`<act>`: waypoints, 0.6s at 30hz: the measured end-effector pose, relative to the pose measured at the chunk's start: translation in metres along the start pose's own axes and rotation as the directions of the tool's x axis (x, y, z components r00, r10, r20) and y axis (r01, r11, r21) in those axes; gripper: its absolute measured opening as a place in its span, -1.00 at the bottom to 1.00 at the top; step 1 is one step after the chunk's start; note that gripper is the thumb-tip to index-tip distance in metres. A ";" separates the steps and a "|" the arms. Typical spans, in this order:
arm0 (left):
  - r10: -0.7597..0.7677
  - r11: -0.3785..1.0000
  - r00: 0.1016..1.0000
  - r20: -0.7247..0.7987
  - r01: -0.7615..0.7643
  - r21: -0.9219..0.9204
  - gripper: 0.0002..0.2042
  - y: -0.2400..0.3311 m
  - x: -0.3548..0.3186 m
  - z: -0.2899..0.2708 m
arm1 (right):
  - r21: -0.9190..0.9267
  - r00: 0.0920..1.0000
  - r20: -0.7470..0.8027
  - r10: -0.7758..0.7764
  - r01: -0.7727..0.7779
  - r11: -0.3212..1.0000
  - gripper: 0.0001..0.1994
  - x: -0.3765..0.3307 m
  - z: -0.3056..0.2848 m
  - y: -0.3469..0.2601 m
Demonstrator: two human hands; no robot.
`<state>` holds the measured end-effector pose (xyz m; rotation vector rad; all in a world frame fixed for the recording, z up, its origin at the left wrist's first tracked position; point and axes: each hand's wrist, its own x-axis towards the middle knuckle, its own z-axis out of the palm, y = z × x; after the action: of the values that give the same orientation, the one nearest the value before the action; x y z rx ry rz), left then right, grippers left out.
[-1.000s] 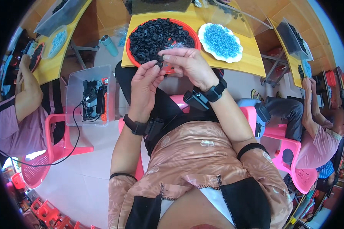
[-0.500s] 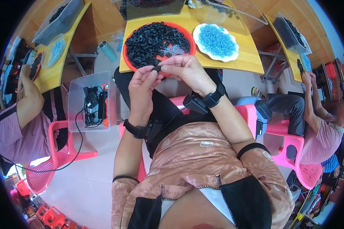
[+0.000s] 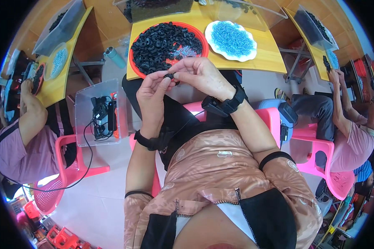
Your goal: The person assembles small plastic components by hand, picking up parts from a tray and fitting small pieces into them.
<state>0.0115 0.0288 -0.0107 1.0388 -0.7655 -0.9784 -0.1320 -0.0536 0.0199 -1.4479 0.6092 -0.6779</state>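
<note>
Between my two hands is a small black plastic part (image 3: pixel 169 76), pinched by the fingertips just in front of the table edge. My left hand (image 3: pixel 153 93) grips it from the left, thumb against forefinger. From the other side my right hand (image 3: pixel 199 76) pinches the same part; whether a tiny piece is also in these fingers is hidden. Just beyond, a round red tray (image 3: pixel 205 45) holds a heap of similar black parts (image 3: pixel 162 41) and a small patch of clear bluish pieces (image 3: pixel 183 52). To its right stands a white scalloped plate (image 3: pixel 211 43) full of small blue translucent pieces (image 3: pixel 230 38).
A clear plastic bin (image 3: pixel 262 14) stands at the back of the yellow table (image 3: pixel 264 54). On the floor at left are a clear box (image 3: pixel 82 120) with cables and a teal bottle (image 3: pixel 114 57). Other people sit at tables on both sides, on pink chairs (image 3: pixel 56 191).
My hands stay together around the black part, with slight finger movement. The whole view has shifted a little, so the tray and plate sit slightly further left and higher.
</note>
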 end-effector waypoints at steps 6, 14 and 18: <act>0.026 0.999 0.998 0.058 -0.028 0.037 -0.84 -0.002 -0.001 -0.001 | -0.204 1.000 0.007 0.013 -0.012 0.979 -0.85 -0.006 -0.008 0.005; 0.040 0.987 0.975 0.218 -0.073 0.143 -0.89 -0.005 0.003 0.002 | -0.411 0.996 0.014 -0.094 0.091 0.907 -0.83 -0.010 -0.011 -0.003; 0.048 0.986 0.964 0.262 -0.088 0.144 -0.89 -0.004 0.004 0.003 | -0.240 0.998 0.065 0.000 0.016 0.971 -0.83 -0.011 -0.014 -0.007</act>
<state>0.0094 0.0235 -0.0128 1.0218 -1.1001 -1.0184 -0.1500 -0.0550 0.0264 -1.6916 0.6524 -0.5753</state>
